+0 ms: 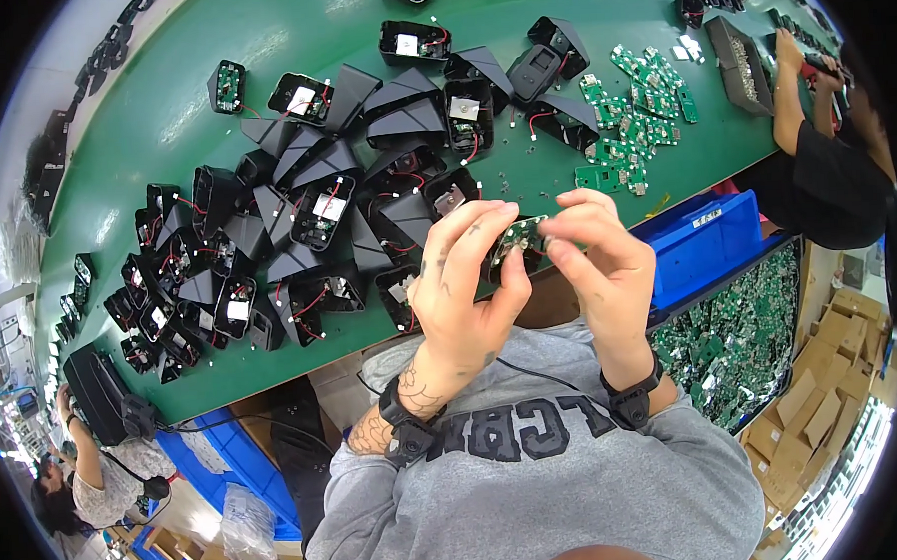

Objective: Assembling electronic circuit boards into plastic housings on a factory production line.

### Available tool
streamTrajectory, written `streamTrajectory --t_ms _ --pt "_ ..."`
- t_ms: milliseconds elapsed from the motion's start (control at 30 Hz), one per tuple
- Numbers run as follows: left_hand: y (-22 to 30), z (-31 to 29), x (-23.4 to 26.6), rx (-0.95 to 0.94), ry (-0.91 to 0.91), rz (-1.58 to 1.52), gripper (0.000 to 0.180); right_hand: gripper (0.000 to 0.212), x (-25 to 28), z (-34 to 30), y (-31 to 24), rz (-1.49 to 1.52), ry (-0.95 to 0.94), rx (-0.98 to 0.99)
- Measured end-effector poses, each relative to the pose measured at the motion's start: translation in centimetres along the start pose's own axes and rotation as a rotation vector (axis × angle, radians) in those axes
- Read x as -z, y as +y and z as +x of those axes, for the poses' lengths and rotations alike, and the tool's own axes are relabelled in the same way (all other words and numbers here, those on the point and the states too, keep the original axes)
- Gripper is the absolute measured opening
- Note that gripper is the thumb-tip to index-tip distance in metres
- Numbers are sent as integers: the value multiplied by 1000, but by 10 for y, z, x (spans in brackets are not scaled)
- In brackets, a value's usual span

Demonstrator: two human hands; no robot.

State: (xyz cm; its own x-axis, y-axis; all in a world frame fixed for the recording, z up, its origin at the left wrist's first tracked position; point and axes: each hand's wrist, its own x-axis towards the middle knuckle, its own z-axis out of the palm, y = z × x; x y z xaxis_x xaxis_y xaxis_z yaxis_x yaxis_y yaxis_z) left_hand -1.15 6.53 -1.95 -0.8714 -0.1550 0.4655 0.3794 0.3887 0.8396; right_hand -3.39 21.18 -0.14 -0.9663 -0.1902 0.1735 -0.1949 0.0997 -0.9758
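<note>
Circuit board (520, 235) over the near edge of the green table (298, 36), pinched between my left hand's (461, 294) thumb and fingers. My right hand (605, 268): fingertips bunched beside it, can't tell if gripping. Black housings (406, 120) crowd the table's left.

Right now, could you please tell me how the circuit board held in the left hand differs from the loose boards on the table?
The held circuit board is raised in the left hand, while the loose boards lie on the green table. The held circuit board is one piece, partly covered by fingers; the loose boards are many, spread in an overlapping heap. Both are green with small parts mounted on them.
</note>
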Motion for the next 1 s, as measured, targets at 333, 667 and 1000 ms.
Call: streamTrajectory --t_ms 333,667,1000 --pt "0 -1 0 -107 30 130 36 10 -2 -3 8 10 2 -77" --pt "-7 -2 0 -239 34 254 35 10 2 1 9 -28 -66 -133" --pt "-7 -3 0 -207 -28 239 40 10 2 4 -15 -253 -57 -165"
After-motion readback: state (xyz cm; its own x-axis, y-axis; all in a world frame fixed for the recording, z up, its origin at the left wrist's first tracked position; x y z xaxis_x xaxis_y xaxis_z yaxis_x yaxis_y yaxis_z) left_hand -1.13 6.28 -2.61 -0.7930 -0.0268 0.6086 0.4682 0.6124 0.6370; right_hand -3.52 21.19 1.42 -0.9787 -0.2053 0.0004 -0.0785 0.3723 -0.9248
